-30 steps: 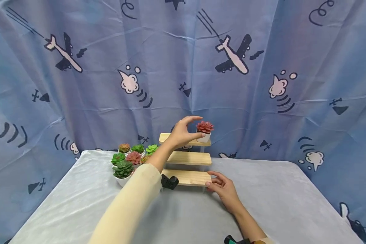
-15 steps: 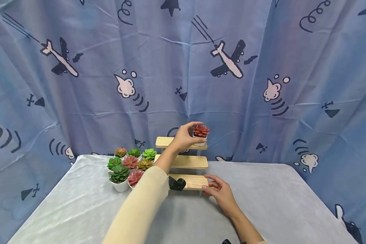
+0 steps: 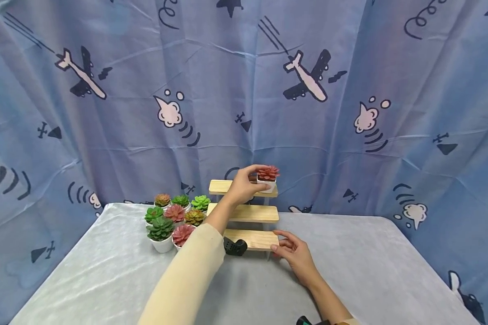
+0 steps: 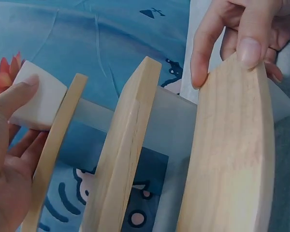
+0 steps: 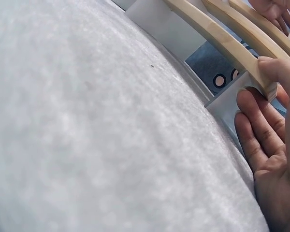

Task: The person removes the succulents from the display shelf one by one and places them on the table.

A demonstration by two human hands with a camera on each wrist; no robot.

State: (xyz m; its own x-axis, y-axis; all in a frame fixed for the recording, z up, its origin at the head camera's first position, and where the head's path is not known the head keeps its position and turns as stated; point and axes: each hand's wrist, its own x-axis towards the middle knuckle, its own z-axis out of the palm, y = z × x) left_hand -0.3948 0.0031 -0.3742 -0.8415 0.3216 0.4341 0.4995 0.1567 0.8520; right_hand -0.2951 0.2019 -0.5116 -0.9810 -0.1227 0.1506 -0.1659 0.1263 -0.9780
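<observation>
A three-tier wooden shelf (image 3: 244, 214) with clear side supports stands on the table. At the right end of its top board is a red succulent (image 3: 269, 171) in a white pot (image 4: 41, 94). My left hand (image 3: 241, 186) holds this pot, thumb on the near side and the other fingers behind and under it. The pot's base touches the board's edge in the left wrist view. Lower down, my right hand (image 3: 297, 258) grips the right end of the bottom board (image 4: 232, 145), thumb on its front edge, other fingers round the end and below.
Several potted succulents, green, red and orange, cluster left of the shelf, among them a dark green one (image 3: 160, 229) and a red one (image 3: 183, 234). A white cloth covers the table (image 3: 370, 266). A blue patterned curtain (image 3: 211, 90) hangs behind.
My left fingers have closed in round the potted succulent, which has shifted slightly left along the top board. My right hand stays on the bottom board. The head view has shifted a little.
</observation>
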